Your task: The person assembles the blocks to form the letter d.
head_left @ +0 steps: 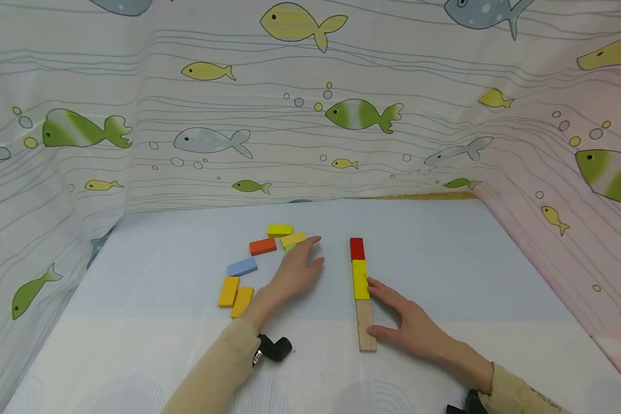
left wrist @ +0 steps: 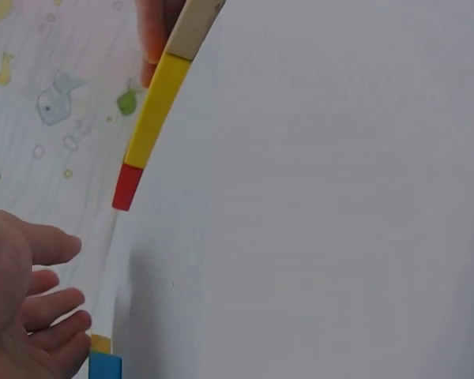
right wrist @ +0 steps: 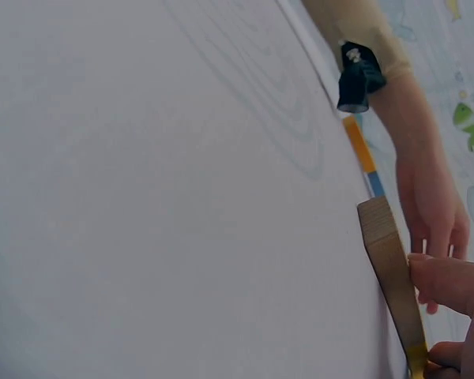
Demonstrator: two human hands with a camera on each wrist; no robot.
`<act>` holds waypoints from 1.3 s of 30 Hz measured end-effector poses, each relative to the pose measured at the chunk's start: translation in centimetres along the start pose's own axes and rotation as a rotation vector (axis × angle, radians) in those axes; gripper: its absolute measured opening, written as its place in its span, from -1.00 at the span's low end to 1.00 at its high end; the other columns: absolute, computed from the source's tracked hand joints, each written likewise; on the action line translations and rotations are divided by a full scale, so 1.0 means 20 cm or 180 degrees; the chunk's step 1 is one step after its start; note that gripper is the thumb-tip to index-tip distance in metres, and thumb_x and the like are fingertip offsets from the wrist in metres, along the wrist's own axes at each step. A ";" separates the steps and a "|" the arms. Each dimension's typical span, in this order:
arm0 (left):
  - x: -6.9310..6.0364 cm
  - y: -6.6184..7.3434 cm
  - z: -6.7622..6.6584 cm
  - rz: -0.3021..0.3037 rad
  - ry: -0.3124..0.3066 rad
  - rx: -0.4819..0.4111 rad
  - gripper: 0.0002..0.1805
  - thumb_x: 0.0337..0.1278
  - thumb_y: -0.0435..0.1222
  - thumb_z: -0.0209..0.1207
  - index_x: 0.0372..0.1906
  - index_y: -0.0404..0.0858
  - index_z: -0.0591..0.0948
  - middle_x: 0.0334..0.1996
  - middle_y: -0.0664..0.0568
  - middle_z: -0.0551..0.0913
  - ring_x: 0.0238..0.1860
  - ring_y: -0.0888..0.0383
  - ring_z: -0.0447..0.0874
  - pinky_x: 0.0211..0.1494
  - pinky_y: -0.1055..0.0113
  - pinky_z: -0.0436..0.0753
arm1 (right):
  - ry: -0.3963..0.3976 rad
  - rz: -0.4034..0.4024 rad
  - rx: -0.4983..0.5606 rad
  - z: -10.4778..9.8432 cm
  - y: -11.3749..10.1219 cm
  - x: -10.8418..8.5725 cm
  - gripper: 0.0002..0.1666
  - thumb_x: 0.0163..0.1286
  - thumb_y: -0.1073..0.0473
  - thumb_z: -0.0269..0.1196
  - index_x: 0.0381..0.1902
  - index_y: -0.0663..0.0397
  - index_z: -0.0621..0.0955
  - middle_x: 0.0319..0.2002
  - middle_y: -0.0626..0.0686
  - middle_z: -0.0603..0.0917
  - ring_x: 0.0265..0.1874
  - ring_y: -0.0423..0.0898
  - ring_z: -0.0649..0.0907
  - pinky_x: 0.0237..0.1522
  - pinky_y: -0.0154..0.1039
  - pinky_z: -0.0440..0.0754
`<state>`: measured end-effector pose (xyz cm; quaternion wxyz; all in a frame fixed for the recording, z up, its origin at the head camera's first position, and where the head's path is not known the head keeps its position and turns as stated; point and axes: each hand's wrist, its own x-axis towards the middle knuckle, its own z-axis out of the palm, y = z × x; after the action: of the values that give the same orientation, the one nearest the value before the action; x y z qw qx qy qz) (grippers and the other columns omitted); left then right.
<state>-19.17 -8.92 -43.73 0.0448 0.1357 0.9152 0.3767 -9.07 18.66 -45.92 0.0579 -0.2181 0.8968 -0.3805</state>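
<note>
A row of three blocks runs away from the person: a plain wooden block [head_left: 365,326] nearest, a yellow block [head_left: 360,279] beyond it, a red block [head_left: 357,249] at the far end. Along its right side lies my right hand [head_left: 419,328], thumb at the wooden block and fingertips at the yellow one; nothing is gripped. My left hand [head_left: 297,269] reaches over the table with fingers loosely spread and holds nothing. Beside its fingers are a pale yellow block [head_left: 292,238] and a green block [head_left: 290,248], which the hand partly covers.
Left of my left hand lie a bright yellow block [head_left: 280,230], an orange-red block [head_left: 263,246], a blue block [head_left: 242,267] and two orange blocks, one upright-lying [head_left: 229,292] and one slanted [head_left: 242,302]. A fish-patterned cloth [head_left: 290,161] rises behind the white table [head_left: 445,247].
</note>
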 end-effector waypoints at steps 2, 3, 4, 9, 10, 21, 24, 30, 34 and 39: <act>-0.01 -0.01 -0.02 -0.0021 0.0035 -0.0001 -0.41 0.42 -0.19 0.12 0.48 -0.12 0.33 0.42 -0.03 0.42 0.44 -0.01 0.34 0.50 0.01 0.33 | 0.0012 -0.0021 -0.0012 0.00 0.00 0.00 -0.05 0.24 -0.31 0.36 0.51 -0.22 0.31 0.55 -0.24 0.20 0.52 -0.08 0.25 0.41 0.19 0.34; -0.02 -0.02 -0.04 -0.0046 0.0046 -0.0011 -0.41 0.42 -0.19 0.12 0.48 -0.11 0.33 0.42 -0.02 0.42 0.44 -0.01 0.35 0.50 0.01 0.34 | 0.0009 -0.0011 -0.0008 0.00 0.00 0.00 -0.05 0.24 -0.31 0.36 0.51 -0.24 0.31 0.54 -0.25 0.20 0.52 -0.10 0.24 0.41 0.18 0.33; -0.03 -0.02 -0.05 -0.0066 0.0060 -0.0029 -0.42 0.41 -0.18 0.13 0.48 -0.10 0.34 0.41 -0.02 0.42 0.44 -0.01 0.35 0.49 0.00 0.34 | 0.0011 -0.0020 -0.0002 0.00 0.00 0.00 -0.05 0.24 -0.31 0.36 0.51 -0.23 0.31 0.54 -0.25 0.20 0.52 -0.10 0.24 0.41 0.18 0.33; -0.06 -0.07 -0.12 -0.0213 0.0108 -0.0073 -0.41 0.41 -0.14 0.14 0.48 -0.07 0.34 0.42 -0.01 0.42 0.45 -0.02 0.34 0.49 -0.02 0.35 | 0.0000 -0.0010 0.0046 0.00 0.00 0.00 -0.05 0.23 -0.31 0.36 0.51 -0.23 0.31 0.54 -0.26 0.19 0.52 -0.10 0.23 0.42 0.18 0.32; -0.07 -0.08 -0.13 -0.0216 0.0124 -0.0061 -0.40 0.41 -0.14 0.14 0.48 -0.09 0.33 0.42 -0.03 0.42 0.44 -0.04 0.34 0.49 -0.03 0.34 | 0.0000 -0.0012 0.0050 0.00 0.00 0.00 -0.05 0.23 -0.31 0.36 0.51 -0.23 0.31 0.54 -0.26 0.19 0.52 -0.10 0.23 0.42 0.19 0.32; -0.18 -0.21 -0.28 -0.0204 0.0356 -0.0038 -0.38 0.38 -0.20 0.16 0.47 -0.19 0.32 0.38 -0.15 0.45 0.40 -0.18 0.37 0.44 -0.15 0.36 | 0.0054 -0.0105 -0.0048 0.00 0.01 0.00 -0.07 0.26 -0.27 0.35 0.51 -0.18 0.32 0.54 -0.18 0.23 0.51 -0.03 0.27 0.37 0.22 0.36; -0.20 -0.24 -0.32 -0.0284 0.0409 0.0022 -0.38 0.37 -0.17 0.17 0.47 -0.14 0.32 0.40 -0.14 0.43 0.43 -0.20 0.34 0.46 -0.17 0.33 | 0.0066 -0.0122 -0.0061 0.01 0.01 0.00 -0.08 0.27 -0.26 0.35 0.51 -0.17 0.32 0.54 -0.16 0.23 0.51 -0.01 0.27 0.36 0.24 0.36; -0.23 -0.32 -0.39 -0.0410 0.0484 0.0121 -0.35 0.36 -0.18 0.17 0.48 -0.17 0.29 0.42 -0.20 0.39 0.42 -0.26 0.32 0.43 -0.22 0.35 | 0.0040 -0.0035 0.0021 0.01 0.00 0.00 -0.06 0.24 -0.29 0.37 0.51 -0.21 0.32 0.54 -0.22 0.21 0.52 -0.06 0.25 0.40 0.22 0.33; -0.27 -0.37 -0.43 -0.0540 0.0527 0.0067 -0.34 0.36 -0.18 0.16 0.49 -0.20 0.28 0.44 -0.21 0.36 0.44 -0.27 0.27 0.44 -0.24 0.31 | 0.0003 0.0012 0.0064 0.01 0.01 0.00 -0.04 0.23 -0.32 0.36 0.51 -0.24 0.31 0.54 -0.26 0.19 0.53 -0.10 0.22 0.42 0.20 0.31; -0.33 -0.41 -0.45 -0.0794 0.0574 0.0078 -0.32 0.35 -0.15 0.16 0.48 -0.25 0.27 0.42 -0.29 0.35 0.42 -0.27 0.29 0.44 -0.21 0.32 | 0.0038 -0.0040 0.0018 0.00 0.01 0.00 -0.06 0.24 -0.30 0.36 0.51 -0.23 0.31 0.54 -0.24 0.21 0.52 -0.07 0.24 0.41 0.21 0.33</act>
<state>-16.31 -22.51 -43.27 0.0071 -0.0130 0.9298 0.3678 -9.07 18.72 -46.07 0.0508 -0.2214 0.8947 -0.3847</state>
